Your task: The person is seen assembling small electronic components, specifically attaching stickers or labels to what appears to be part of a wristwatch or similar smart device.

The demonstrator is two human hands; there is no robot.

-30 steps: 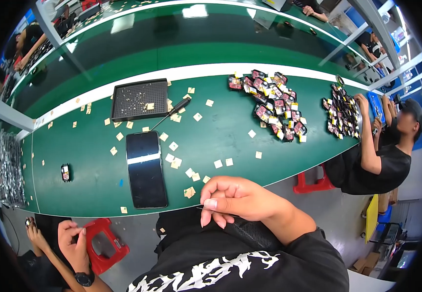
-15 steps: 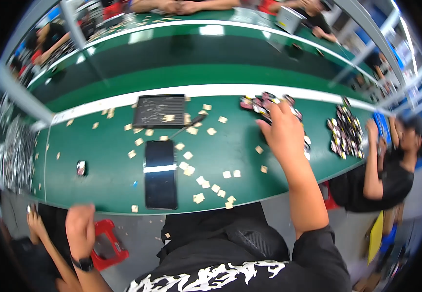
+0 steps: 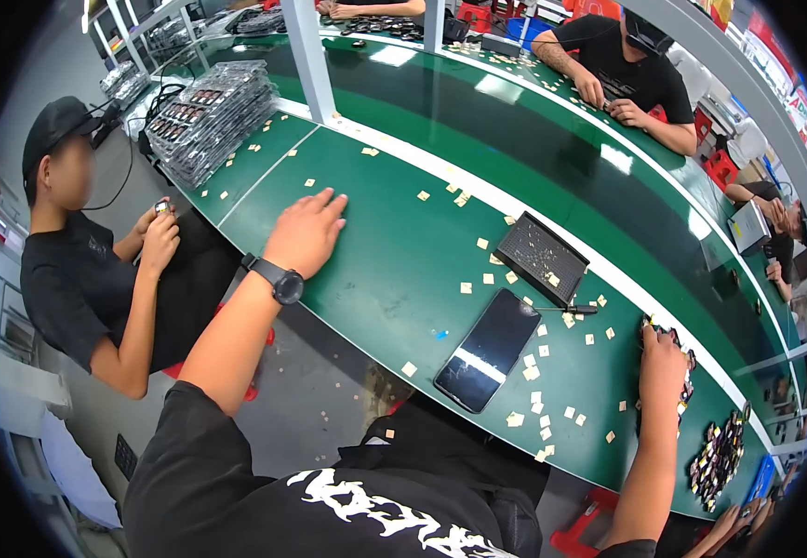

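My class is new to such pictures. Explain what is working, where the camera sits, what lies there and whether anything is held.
No machine: a person's bare left hand and right hand are at work. All pictures come from one wide camera on the person's head, looking down, so straight edges bend. On the green table lie a dark phone-like slab, black tray, screwdriver, pale squares and piles of small dark parts. The left hand spreads over the table; the right is at one pile. Whether either holds anything is hidden.

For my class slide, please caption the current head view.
Left hand over the green table, right hand at a pile of small parts.
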